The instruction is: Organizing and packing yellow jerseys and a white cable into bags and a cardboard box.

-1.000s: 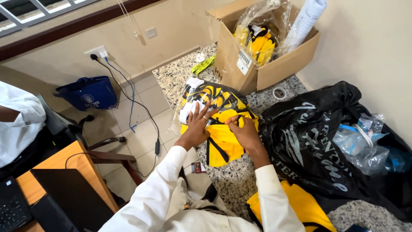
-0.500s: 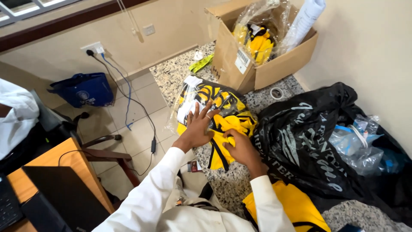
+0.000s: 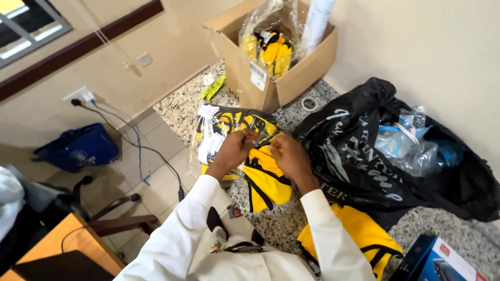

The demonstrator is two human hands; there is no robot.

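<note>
Garment in hand: a yellow fabric garment with black stripes (image 3: 266, 177) is held at its upper edge over the speckled granite table (image 3: 271, 224), its lower part hanging down and folded toward 6 o'clock.
Left hand: the left hand (image 3: 235, 148) is closed on the garment's top edge, fingers curled into the cloth.
Right hand: the right hand (image 3: 288, 154) is pinched shut on the same edge, just beside the left, the two nearly touching.
Packed piece: a clear plastic bag holding a black and yellow printed garment (image 3: 224, 130) lies flat under and at 10 o'clock of the hands, already wrapped.
Progress, as judged: the loose garment is only partly folded and is not yet in any bag; one wrapped piece lies on the table and more are seen in the box.
Box: an open brown cardboard box (image 3: 291, 73) stands at 12 o'clock, with bagged yellow and black garments and a white roll inside.
Left to do, as judged: a second yellow garment (image 3: 359, 237) lies unfolded at 5 o'clock, near the right sleeve.
Surroundings: a large black plastic bag with pale lettering (image 3: 385, 156) lies at 3 o'clock, crumpled clear plastic on it; a roll of tape (image 3: 309, 103) lies near the box; a blue carton (image 3: 435, 260) shows at 5 o'clock.
</note>
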